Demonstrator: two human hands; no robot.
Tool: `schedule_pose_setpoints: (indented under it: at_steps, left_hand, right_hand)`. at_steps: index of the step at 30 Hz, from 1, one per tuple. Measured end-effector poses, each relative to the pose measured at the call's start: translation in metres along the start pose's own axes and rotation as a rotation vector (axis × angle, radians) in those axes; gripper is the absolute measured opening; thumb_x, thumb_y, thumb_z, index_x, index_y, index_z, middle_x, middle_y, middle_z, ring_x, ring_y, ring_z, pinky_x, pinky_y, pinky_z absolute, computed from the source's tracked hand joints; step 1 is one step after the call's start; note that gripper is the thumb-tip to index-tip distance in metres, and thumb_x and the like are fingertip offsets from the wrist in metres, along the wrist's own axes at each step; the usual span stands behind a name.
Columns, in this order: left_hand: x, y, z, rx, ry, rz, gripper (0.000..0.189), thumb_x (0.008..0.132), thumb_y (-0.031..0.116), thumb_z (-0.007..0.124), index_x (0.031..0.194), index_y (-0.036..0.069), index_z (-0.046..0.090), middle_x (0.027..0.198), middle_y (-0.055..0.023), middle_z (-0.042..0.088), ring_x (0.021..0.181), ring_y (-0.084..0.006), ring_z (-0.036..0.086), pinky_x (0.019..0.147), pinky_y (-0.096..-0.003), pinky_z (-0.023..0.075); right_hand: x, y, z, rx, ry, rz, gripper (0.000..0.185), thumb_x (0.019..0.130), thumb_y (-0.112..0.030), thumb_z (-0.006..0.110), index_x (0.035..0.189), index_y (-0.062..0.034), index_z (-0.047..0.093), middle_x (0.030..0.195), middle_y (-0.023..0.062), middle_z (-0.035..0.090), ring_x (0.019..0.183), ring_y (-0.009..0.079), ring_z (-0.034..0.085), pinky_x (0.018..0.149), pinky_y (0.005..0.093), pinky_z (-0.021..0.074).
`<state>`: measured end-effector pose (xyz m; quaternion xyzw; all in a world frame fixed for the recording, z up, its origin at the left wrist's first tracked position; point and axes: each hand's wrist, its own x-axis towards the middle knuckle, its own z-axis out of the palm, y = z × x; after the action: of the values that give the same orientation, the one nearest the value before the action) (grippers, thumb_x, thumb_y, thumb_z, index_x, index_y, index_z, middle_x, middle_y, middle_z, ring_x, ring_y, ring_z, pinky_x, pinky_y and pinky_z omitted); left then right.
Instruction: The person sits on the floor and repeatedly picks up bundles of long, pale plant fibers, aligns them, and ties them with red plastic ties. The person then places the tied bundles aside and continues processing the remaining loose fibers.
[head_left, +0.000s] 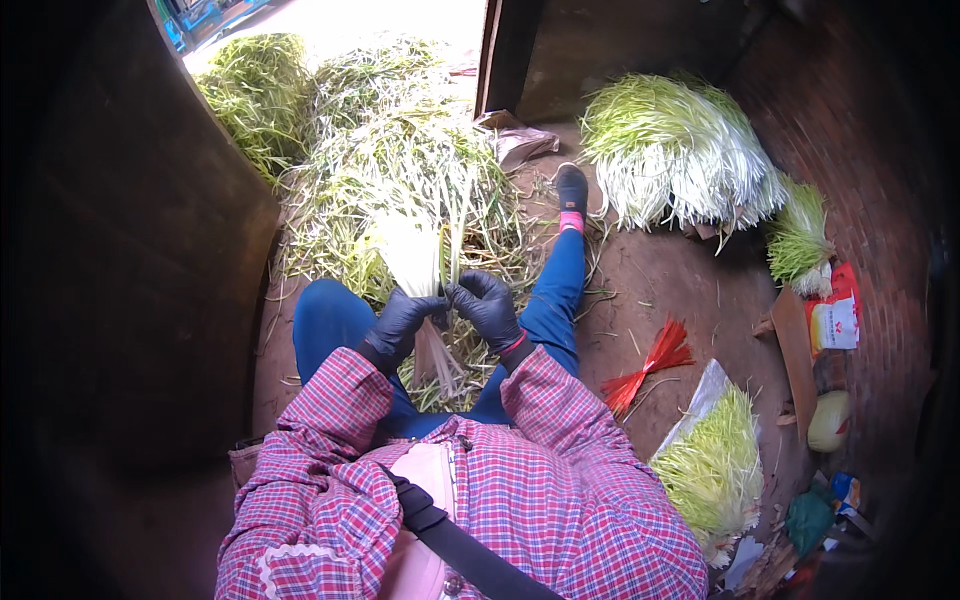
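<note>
Both my hands wear dark gloves and meet in front of my lap. My left hand (405, 321) is closed around a bundle of pale, long-leaved stalks (411, 251), with their leaves pointing away from me and pinkish-white ends hanging below. My right hand (486, 306) touches the bundle's right side and pinches a few thin green stalks (454, 240) between thumb and fingers. Beyond the hands, a heap of loose green and whitish leaves (405, 157) spreads over the floor between my legs. The bundle's upper part is washed out by bright light.
A large pile of leafy stalks (675, 150) lies at the upper right, a smaller bunch (801, 232) beside it. Red ties (651, 367) lie right of my leg. More stalks (712, 465) rest on a plastic sheet. A wooden stool (795, 360) lies tipped by the brick wall (877, 202).
</note>
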<state>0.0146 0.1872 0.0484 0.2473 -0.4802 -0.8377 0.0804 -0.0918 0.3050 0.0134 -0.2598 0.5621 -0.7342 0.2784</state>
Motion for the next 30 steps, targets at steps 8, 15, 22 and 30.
schedule_pose_setpoints:
  at_steps: [8,15,22,30]
  left_hand:
    - [-0.006,-0.009,0.019,-0.005,0.001,-0.007,0.017,0.072,0.002,0.066,0.088,0.000,0.060,0.070,-0.0068,0.061,0.054,-0.0151,0.057,0.053,-0.0266,0.0467]
    - [-0.010,0.010,0.017,-0.035,0.025,0.145,0.019,0.073,-0.002,0.066,0.090,-0.001,0.058,0.071,-0.0076,0.062,0.057,-0.0157,0.060,0.052,-0.0267,0.0495]
    - [-0.016,0.011,0.031,0.146,-0.038,0.080,0.027,0.073,0.004,0.069,0.096,-0.002,0.056,0.074,-0.0080,0.063,0.058,-0.0141,0.060,0.051,-0.0244,0.0492]
    - [-0.030,0.020,-0.017,0.156,0.082,-0.076,0.028,0.072,0.007,0.070,0.096,-0.001,0.057,0.078,-0.0087,0.063,0.055,-0.0139,0.057,0.048,-0.0256,0.0481]
  right_hand:
    - [-0.026,0.022,-0.023,-0.131,0.129,-0.025,0.006,0.082,-0.007,0.064,0.080,-0.0027,0.060,0.065,-0.0009,0.058,0.053,0.0040,0.051,0.047,0.0196,0.0414]
    - [-0.033,0.010,-0.074,-0.935,-0.041,0.293,0.021,0.078,-0.026,0.067,0.083,-0.0052,0.066,0.069,0.0042,0.064,0.062,0.0103,0.059,0.059,0.0255,0.0474]
    - [-0.015,-0.040,-0.019,0.090,-0.096,0.006,0.013,0.084,-0.012,0.063,0.090,-0.0001,0.064,0.073,0.0002,0.063,0.057,0.0064,0.052,0.050,0.0210,0.0429]
    - [-0.009,-0.071,-0.111,0.320,0.260,-0.166,0.012,0.087,-0.012,0.057,0.090,-0.0029,0.065,0.066,-0.0018,0.056,0.054,0.0045,0.049,0.049,0.0161,0.0381]
